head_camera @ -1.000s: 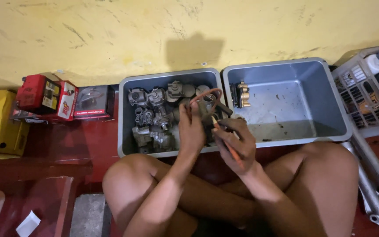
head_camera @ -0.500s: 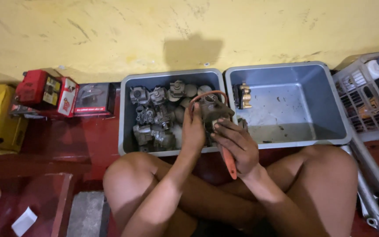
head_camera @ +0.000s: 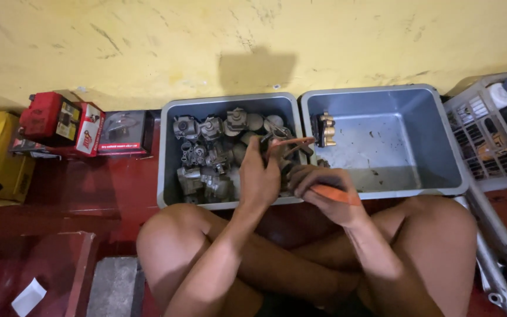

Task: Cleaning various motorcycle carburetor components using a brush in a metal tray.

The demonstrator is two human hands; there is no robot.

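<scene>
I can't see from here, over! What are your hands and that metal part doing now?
Left hand grips grey metal part over left bin. Right hand holds orange-handled tool beside it. Right bin holds one brass part. Nothing blocking.

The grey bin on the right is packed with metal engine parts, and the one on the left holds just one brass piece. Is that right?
No, the bins are swapped. In the head view the left grey bin is packed with metal engine parts, and the right grey bin holds just one brass piece.
</scene>
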